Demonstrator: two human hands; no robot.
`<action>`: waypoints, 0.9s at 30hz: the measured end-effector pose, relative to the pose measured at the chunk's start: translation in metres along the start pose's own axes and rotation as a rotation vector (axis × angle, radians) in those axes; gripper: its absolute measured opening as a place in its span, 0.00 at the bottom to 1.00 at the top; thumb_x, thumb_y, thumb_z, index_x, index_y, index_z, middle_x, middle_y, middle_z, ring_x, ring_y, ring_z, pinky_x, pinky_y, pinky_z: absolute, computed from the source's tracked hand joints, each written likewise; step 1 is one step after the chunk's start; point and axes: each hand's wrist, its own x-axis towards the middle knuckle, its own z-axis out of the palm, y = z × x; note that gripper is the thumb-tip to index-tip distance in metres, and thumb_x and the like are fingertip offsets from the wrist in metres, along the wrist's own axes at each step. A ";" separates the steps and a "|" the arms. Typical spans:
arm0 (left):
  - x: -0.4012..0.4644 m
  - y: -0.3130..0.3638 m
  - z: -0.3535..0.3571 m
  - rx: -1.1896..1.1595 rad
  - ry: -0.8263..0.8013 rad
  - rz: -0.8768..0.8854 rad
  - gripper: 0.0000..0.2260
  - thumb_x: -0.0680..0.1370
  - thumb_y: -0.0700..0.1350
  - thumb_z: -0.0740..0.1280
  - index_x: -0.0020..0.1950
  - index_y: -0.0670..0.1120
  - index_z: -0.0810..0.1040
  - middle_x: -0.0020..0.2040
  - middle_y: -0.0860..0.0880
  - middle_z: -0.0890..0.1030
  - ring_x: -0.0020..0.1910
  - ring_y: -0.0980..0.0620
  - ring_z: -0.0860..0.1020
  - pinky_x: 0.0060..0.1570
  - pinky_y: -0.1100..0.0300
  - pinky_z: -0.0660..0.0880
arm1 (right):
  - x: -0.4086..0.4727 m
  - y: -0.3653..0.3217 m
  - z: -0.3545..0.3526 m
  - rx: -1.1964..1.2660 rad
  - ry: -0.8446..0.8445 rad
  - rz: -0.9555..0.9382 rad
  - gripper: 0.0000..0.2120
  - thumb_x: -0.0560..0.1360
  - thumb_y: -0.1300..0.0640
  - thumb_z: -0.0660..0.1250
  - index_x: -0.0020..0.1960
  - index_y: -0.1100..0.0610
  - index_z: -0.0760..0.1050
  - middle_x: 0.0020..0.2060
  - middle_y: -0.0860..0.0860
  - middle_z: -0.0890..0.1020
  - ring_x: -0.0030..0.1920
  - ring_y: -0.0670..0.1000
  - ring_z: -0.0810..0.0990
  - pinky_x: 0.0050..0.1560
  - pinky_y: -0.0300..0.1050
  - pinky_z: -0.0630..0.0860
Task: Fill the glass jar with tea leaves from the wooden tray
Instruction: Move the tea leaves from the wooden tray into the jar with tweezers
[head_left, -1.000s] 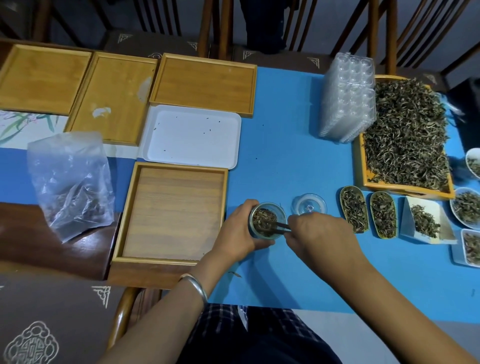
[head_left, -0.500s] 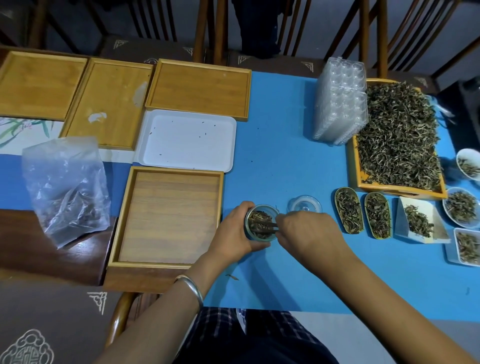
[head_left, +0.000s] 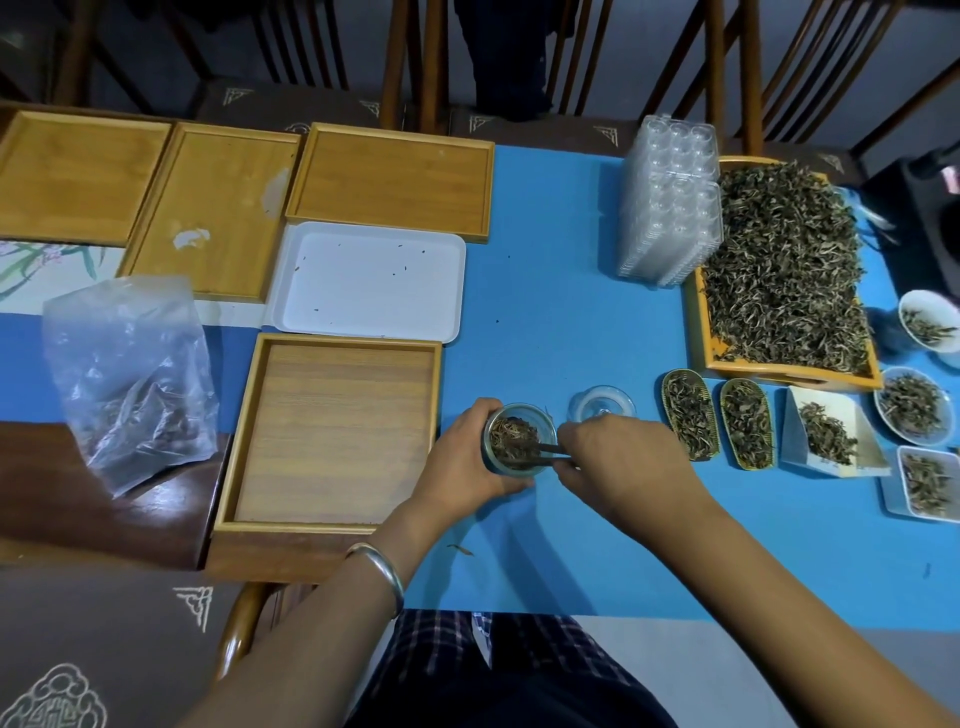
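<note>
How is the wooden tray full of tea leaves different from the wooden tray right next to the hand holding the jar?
The wooden tray by the clear plastic stack is heaped with tea leaves, while the wooden tray beside the left hand shows only its bare floor. The full tray's rim looks orange; the bare one is paler and has taller walls. The full tray lies far from the glass jar, the bare one close. Both are rectangular and wooden, on the same table.

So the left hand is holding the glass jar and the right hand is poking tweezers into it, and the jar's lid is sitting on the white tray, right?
Not quite. In the head view the lid lies on the blue tablecloth, beside the glass jar, not on the white tray. The left hand holding the jar and the right hand with tweezers are correct.
</note>
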 end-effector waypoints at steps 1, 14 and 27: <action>0.000 0.000 0.000 0.000 0.001 0.002 0.35 0.57 0.53 0.82 0.59 0.58 0.68 0.53 0.58 0.78 0.53 0.59 0.76 0.49 0.66 0.73 | -0.001 0.001 -0.001 0.011 0.005 0.006 0.06 0.78 0.53 0.58 0.43 0.51 0.66 0.42 0.50 0.80 0.41 0.54 0.80 0.25 0.43 0.53; -0.002 0.001 0.000 0.011 0.012 0.009 0.35 0.58 0.53 0.82 0.60 0.56 0.68 0.54 0.56 0.78 0.53 0.55 0.77 0.51 0.60 0.74 | 0.003 -0.005 -0.019 -0.141 -0.013 0.037 0.11 0.71 0.63 0.66 0.35 0.55 0.66 0.27 0.48 0.65 0.24 0.50 0.60 0.24 0.41 0.49; -0.002 -0.001 0.001 -0.031 0.005 -0.014 0.34 0.58 0.52 0.82 0.57 0.60 0.67 0.53 0.59 0.77 0.52 0.59 0.76 0.47 0.68 0.71 | 0.010 -0.007 -0.025 -0.111 -0.019 -0.023 0.07 0.76 0.62 0.60 0.40 0.55 0.65 0.30 0.50 0.65 0.34 0.54 0.69 0.25 0.42 0.52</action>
